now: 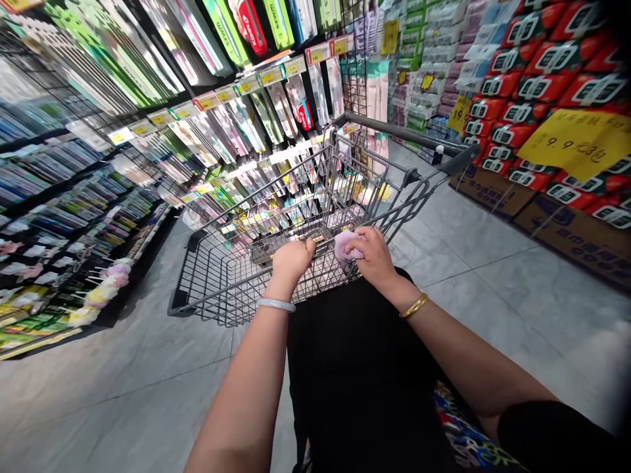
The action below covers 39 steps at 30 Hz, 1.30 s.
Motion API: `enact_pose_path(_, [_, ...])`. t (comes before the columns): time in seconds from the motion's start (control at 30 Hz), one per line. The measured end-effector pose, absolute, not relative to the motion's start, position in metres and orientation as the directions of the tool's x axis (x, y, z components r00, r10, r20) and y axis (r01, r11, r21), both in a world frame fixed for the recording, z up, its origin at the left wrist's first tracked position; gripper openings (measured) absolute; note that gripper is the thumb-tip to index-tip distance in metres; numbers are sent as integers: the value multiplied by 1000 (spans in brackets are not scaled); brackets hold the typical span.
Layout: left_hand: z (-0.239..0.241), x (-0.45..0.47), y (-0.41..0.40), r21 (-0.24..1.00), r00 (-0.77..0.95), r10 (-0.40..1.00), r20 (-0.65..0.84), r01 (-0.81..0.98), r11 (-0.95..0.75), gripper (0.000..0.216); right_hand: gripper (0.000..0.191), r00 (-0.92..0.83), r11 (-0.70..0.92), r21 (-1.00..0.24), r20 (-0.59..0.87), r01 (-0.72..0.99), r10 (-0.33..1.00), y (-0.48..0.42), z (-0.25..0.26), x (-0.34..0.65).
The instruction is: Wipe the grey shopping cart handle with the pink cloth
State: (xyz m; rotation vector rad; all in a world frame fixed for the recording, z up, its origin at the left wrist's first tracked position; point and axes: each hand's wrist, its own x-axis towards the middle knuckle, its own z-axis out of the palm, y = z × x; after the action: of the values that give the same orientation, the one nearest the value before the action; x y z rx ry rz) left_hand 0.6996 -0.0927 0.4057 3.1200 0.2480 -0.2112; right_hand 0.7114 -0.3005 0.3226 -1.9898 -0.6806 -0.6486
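Observed: I stand at the side of a grey wire shopping cart (217, 289), its basket spread out in front of me. My left grip (294, 256) is closed, fingers curled around the cart's near top rail, thumb toward the right. I wear a pale bangle (277, 305) on that wrist. My right grip (375, 255) is pinching a soft-looking lilac item (348, 244) between thumb and fingers; the item sits at the near rail, just right of my left grip. What it is, I cannot tell: the fingers cover part of it. A gold bangle (414, 306) circles the right wrist.

Surroundings: the cart's thick grey bar (399, 139) runs across its right end, apart from both grips. Beyond the basket, a rack carries rows of hanging packs, among them a red pack (250, 26) near the top. At far right, red-and-green packs (522, 82) are stacked above brown cartons (566, 230), with a yellow price sign (576, 143) reading 9.9 in front. My black clothing (355, 374) fills the space between my forearms, over grey floor tiles (497, 322)
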Motion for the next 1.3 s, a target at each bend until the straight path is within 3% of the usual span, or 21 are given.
enact_pose_path(0.17, [407,699,-91,-15,977,159,-140,158,-987,59,37,752,-427,-626,605,652,261,-304,289,710])
enact_pose_path(0.27, [410,699,-90,-7,971,155,-183,156,-988,63,38,751,-423,-635,629,646,202,-312,299,710])
enact_pose_path(0.43, [425,706,-111,-156,996,48,-80,35,-987,51,39,737,-442,-620,657,648,159,-318,317,720])
enact_pose_path(0.6, [427,729,-155,-40,997,-70,27,-69,-997,62,40,780,-424,-663,589,617,213,-315,289,720])
enact_pose_path(0.8, [411,754,-161,21,975,-135,-177,-134,-991,71,36,737,-459,-632,671,624,79,-335,319,732])
enact_pose_path(0.97, [408,757,-152,-45,948,-248,-201,-262,-964,55,35,747,-479,-621,654,621,121,-331,293,736])
enact_pose_path(1.1, [410,755,-152,-38,958,-204,-202,-215,-976,46,38,777,-463,-643,602,610,187,-329,268,730])
enact_pose_path(1.3, [412,755,-151,100,958,-80,-275,-54,-994,56,33,719,-494,-632,695,597,-21,-347,311,736])
